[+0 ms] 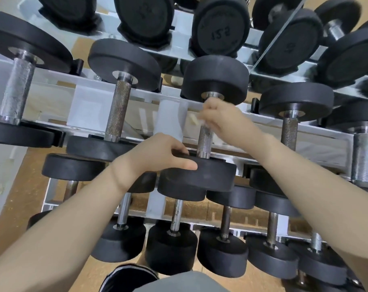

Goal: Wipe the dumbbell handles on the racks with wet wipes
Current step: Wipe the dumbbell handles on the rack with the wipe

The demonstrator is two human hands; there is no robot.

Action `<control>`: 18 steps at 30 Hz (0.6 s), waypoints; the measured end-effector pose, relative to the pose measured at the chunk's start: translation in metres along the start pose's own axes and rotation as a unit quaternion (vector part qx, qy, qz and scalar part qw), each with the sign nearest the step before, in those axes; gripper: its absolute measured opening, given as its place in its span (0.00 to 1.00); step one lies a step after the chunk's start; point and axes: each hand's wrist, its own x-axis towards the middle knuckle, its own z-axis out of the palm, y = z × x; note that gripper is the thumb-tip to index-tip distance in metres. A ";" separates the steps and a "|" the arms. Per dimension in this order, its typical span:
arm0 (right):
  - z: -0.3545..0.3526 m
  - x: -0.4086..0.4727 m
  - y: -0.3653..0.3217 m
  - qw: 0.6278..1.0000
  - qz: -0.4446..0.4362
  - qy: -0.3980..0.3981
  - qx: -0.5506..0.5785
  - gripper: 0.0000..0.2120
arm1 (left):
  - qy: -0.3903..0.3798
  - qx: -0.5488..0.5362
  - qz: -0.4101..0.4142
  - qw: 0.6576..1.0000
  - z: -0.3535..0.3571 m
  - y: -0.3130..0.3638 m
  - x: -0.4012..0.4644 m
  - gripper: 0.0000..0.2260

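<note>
Right hand (pixel 217 114) fingers curled around wet wipe (pixel 196 121) on upright knurled handle (pixel 205 140); left hand (pixel 164 153) gripping near weight head (pixel 197 175)

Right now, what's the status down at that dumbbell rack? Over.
Right hand grips wet wipe around handle, upper end. Left hand holds near weight head. Nothing blocking.

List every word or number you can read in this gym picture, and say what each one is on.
"152", as far as it can be read: embossed on the end face of an upper-tier dumbbell, seen upside down.
Another upper-tier dumbbell to the right has a mark too blurred to read.
Nothing else is legible.
</note>
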 end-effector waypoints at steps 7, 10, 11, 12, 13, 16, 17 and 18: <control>0.010 0.033 0.001 0.972 0.084 -0.141 -0.167 0.15 | 0.010 0.016 -0.030 0.999 0.001 0.000 -0.001 0.20; 0.011 0.015 -0.018 0.968 0.026 -0.213 -0.132 0.15 | 0.013 0.029 -0.038 0.999 0.001 0.000 -0.001 0.20; 0.011 0.009 -0.024 0.965 -0.007 -0.230 -0.128 0.16 | 0.014 0.031 -0.041 0.999 0.001 0.000 -0.001 0.21; 0.010 0.006 -0.028 0.962 -0.028 -0.240 -0.125 0.16 | 0.012 0.031 -0.042 0.999 0.001 0.001 0.000 0.21; 0.008 0.006 -0.030 0.963 -0.023 -0.240 -0.118 0.16 | 0.010 0.032 -0.043 0.999 0.000 0.001 0.000 0.21; 0.006 0.023 -0.003 0.985 0.050 -0.122 -0.112 0.17 | -0.001 0.038 -0.050 0.998 -0.001 0.002 0.001 0.23; 0.007 0.028 0.007 0.989 0.068 -0.069 -0.115 0.17 | -0.001 0.037 -0.052 0.998 -0.001 0.001 0.001 0.23; 0.009 0.032 0.015 0.989 0.085 -0.031 -0.114 0.16 | 0.001 0.034 -0.054 0.998 0.000 0.001 0.001 0.23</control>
